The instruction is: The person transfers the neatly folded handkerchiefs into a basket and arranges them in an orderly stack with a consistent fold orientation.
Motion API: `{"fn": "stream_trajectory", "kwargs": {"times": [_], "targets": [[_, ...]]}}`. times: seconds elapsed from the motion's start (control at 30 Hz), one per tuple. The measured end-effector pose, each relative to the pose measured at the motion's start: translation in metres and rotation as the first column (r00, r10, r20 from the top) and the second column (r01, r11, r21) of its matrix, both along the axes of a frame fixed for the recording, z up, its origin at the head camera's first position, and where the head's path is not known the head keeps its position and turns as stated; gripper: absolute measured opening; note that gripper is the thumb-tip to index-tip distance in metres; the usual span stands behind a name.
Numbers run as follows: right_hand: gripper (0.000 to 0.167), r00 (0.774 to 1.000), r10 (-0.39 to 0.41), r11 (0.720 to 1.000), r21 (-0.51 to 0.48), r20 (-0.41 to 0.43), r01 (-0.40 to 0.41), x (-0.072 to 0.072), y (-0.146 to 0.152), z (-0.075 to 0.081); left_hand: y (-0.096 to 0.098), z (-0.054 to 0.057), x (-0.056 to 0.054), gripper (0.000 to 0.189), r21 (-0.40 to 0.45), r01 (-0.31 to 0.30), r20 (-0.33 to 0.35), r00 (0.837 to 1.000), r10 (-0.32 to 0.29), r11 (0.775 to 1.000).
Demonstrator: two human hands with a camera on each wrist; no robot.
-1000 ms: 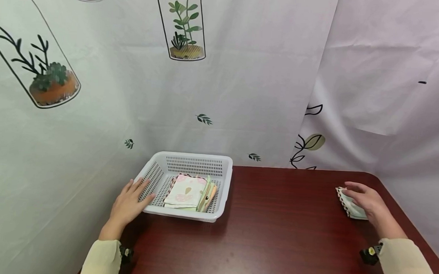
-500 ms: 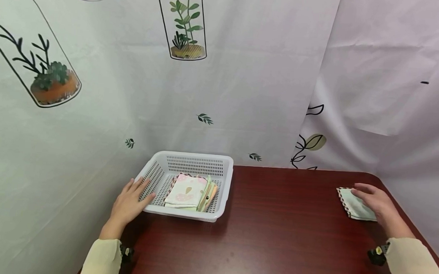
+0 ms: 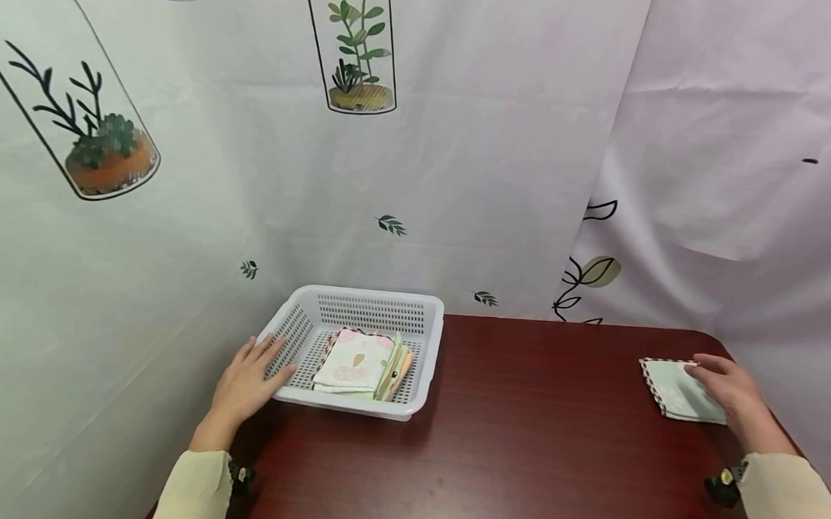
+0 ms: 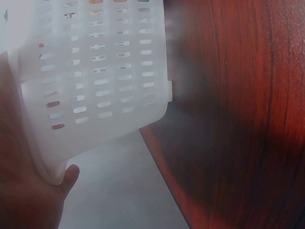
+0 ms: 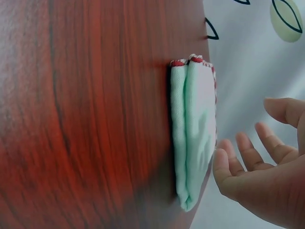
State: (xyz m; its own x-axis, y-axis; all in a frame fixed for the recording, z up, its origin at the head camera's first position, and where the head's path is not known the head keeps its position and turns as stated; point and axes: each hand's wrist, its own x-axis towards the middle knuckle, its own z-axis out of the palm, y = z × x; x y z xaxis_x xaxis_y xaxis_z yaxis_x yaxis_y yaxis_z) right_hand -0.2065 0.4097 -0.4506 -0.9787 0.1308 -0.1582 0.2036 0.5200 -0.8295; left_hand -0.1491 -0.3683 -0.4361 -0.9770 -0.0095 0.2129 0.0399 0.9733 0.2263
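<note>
A white perforated plastic basket (image 3: pixel 368 298) stands at the back left of the table. My left hand (image 3: pixel 246 380) rests on its left front rim with fingers spread; the left wrist view shows the basket wall (image 4: pixel 102 114) beside that hand (image 4: pixel 28 181). Inside the basket lie folded cloths (image 3: pixel 355 361), the top one white with a pink pattern. At the far right, a folded pale green towel (image 3: pixel 681 395) with a checked edge lies on the table. Over its right side hovers my right hand (image 3: pixel 733 393), fingers loosely bent and holding nothing. Its layered fold (image 5: pixel 193 133) shows in the right wrist view.
The dark red-brown wooden table (image 3: pixel 491 449) reaches back to a white curtain (image 3: pixel 489 177) printed with plants. The curtain also closes in the left and right sides. The table's right edge runs close behind the right hand.
My right hand has moved to the right over the towel, uncovering more of it. My left hand stays at the basket rim. The head view has shifted slightly.
</note>
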Motion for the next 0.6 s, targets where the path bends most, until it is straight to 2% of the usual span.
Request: {"fn": "stream_trajectory", "kwargs": {"times": [0.33, 0.6], "targets": [[0.074, 0.997, -0.071, 0.997, 0.014, 0.037, 0.07, 0.003, 0.007, -0.004, 0.001, 0.003, -0.001, 0.075, -0.004, -0.004, 0.007, 1.0, 0.004, 1.0], [0.075, 0.986, -0.153, 0.988, 0.041, 0.073, 0.15, 0.001, 0.011, -0.008, 0.003, 0.003, 0.001, 0.077, 0.0, -0.006, 0.007, 1.0, 0.006, 1.0]]}}
